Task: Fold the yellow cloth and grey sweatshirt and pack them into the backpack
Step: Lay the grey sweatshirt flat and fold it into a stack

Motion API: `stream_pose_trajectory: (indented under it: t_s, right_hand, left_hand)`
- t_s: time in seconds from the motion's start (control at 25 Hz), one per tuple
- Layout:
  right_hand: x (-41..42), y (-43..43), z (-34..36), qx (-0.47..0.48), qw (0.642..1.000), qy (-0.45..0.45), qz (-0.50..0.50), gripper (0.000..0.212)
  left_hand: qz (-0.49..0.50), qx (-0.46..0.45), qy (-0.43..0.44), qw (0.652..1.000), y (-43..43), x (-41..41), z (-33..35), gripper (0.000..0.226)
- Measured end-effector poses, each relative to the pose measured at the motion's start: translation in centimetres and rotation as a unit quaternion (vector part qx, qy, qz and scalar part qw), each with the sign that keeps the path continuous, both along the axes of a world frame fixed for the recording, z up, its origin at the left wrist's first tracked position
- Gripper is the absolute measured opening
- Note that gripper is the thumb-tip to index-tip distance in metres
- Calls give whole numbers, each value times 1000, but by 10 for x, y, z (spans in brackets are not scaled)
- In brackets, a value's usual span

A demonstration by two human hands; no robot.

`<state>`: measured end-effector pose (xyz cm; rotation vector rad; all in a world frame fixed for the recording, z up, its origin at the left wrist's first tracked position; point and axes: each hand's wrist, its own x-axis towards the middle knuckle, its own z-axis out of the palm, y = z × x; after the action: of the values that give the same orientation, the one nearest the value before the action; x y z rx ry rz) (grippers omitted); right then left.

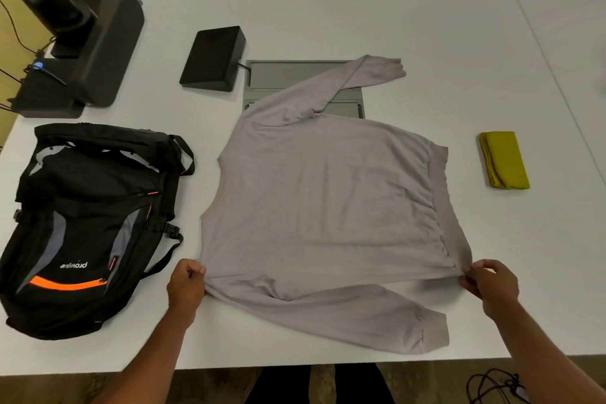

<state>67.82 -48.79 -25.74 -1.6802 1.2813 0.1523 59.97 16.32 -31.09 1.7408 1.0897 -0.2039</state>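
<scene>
Near sleeve (pixel 344 318): lies flat on the surface (pixel 328 10) along the near side of the grey sweatshirt (pixel 321 200), cuff toward its hem end.
Left grip (pixel 187 285): pinches the sweatshirt's near edge at the underarm end, fingers curled on a tuck of fabric.
Right grip (pixel 492 285): pinches the near corner of the sweatshirt's hem band between thumb and fingers.
Sweatshirt body: spread sideways, shoulders left, hem right, slightly rumpled near the hem.
Step in hand: probably the first lengthwise fold, near edge carried toward the far edge.
Doing it well: lift both pinches together and level, keep the edge taut between them, lay it parallel to the far side seam, then smooth the gathers by the hem. Tuck the near sleeve in first or fold it over after, so no cuff trails out.
Risk: uneven lift skews the fold and makes a bulky bundle.
Backpack (pixel 88 223): left of the sweatshirt, apart, lying front up; cannot tell whether open.
Yellow cloth (pixel 505 161): right of the sweatshirt's hem, apart, already folded small.
Far sleeve (pixel 354 79): angles off beyond the sweatshirt's far side, across a grey panel (pixel 288 74).
Black box (pixel 213 57): beyond the sweatshirt, far left.
</scene>
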Motion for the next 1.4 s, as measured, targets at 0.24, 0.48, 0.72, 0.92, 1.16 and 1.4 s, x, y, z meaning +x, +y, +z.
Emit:
stream_pose_trajectory:
  t_s: [0.24,0.48,0.72,0.92,1.16,1.4]
  right_hand:
    - [-3,-1,5,-21,993,-25,117,29]
    - [-6,-16,-4,-43,960,18,275,51]
    - [15,-19,0,-185,891,48,411,41]
    - [50,-31,9,-154,896,2,417,25]
    - [99,-29,6,-22,948,12,316,13]
    - [113,-31,-16,11,959,47,280,19]
  left_hand:
    - [-158,14,-5,987,12,-1,5,44]
    - [-317,159,-27,935,17,2,22,59]
    - [-369,292,-71,880,16,11,29,40]
    - [-453,302,-129,829,34,42,33,45]
    - [-302,78,-4,950,34,97,39,31]
    - [-287,26,77,954,36,127,29,19]
